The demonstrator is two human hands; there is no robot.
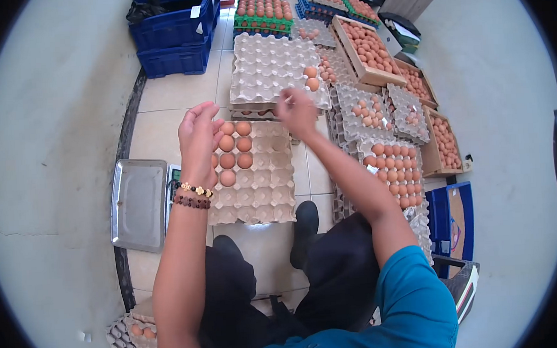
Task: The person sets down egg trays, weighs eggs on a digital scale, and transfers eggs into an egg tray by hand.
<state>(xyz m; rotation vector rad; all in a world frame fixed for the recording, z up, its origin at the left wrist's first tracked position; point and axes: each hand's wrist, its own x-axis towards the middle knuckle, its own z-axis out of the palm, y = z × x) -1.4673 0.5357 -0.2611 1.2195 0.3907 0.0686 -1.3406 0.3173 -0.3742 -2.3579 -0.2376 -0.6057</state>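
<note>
My right hand (297,112) is blurry, so yeah, can't tell if my fingers have an egg in them. My left hand and forearm (198,137) cover part of the near egg tray's (263,197) left side, plus some eggs there. The scale's display (176,174) is half hidden and too small to read. Bottom edge cuts off my teal shirt (417,293).

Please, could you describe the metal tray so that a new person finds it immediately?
From the blue crates at the upper left, follow the wall down the picture. Left of the egg tray in front of the boots lies the metal tray, shallow, with rounded corners. Its smooth, shiny surface has no egg cups, unlike the egg tray.
</note>
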